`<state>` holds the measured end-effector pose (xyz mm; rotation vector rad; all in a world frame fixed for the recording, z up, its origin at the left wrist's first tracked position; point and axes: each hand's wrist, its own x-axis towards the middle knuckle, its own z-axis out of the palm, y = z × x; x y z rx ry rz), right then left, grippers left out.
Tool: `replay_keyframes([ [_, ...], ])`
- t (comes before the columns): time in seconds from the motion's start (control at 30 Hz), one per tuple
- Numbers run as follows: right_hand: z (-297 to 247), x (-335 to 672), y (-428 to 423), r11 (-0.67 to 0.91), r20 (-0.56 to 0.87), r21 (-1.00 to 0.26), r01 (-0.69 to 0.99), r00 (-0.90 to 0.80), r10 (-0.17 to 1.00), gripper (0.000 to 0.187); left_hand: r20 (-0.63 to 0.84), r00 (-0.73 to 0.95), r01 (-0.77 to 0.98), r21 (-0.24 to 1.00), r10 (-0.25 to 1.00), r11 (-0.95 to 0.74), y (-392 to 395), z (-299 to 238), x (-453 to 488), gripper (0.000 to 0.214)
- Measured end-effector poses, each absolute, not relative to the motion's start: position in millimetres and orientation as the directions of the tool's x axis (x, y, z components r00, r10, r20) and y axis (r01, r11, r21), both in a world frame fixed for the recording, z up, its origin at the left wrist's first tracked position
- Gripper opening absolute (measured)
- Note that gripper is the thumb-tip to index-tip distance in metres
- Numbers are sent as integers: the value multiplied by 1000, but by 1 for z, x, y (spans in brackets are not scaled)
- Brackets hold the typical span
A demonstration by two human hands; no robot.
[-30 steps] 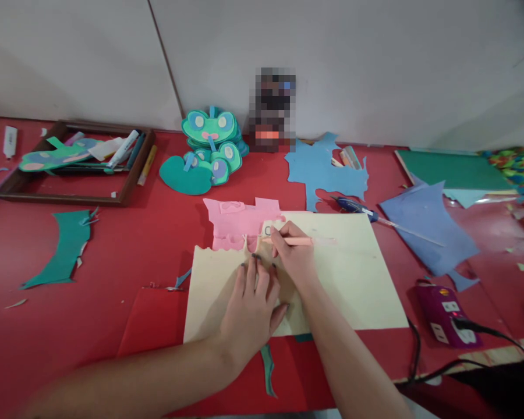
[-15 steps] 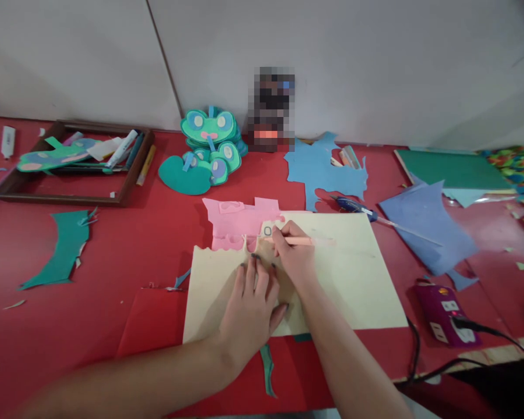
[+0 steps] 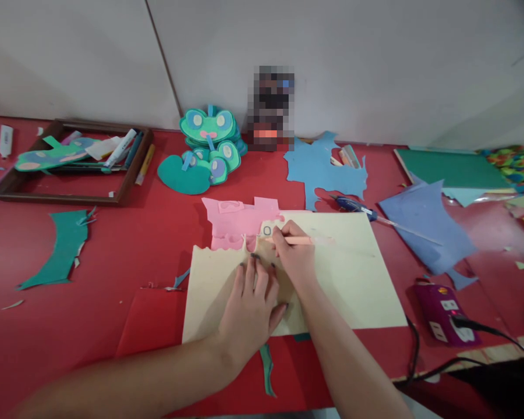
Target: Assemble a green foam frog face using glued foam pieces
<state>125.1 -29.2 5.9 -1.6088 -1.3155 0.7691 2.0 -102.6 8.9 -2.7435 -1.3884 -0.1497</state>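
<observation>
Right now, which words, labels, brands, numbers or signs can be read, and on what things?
No printed words can be read.
White tube: print too small.
White marker: print too blurred.
Yellow sticker on purple socket box: too blurred.
Pixelated object: unreadable.
Cream sheet: a drawn loop like "O"; whether a letter, I cannot tell.

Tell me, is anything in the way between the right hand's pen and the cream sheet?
Nothing visible: the right grip holds the peach pen with its tip at the cream sheet, near a small drawn oval. The left grip rests on the sheet nearer the person, short of the pen's tip.
</observation>
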Motion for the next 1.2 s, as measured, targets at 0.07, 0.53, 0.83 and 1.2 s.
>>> replay_keyframes([
  [0.07,6,125,-29,-53,60,-917,395,268,961,31,116,591,805,-11,798,-594,-102,9,2,46],
  [0.53,5,127,-30,18,103,-930,368,213,972,30,127,584,808,6,802,-589,-103,9,1,47],
  [0.83,5,126,-30,29,123,-909,416,200,972,30,121,593,803,-22,796,-595,-103,9,1,47],
  [1.2,4,126,-30,21,123,-911,412,223,967,31,142,591,802,-1,794,-597,-103,7,1,45],
])
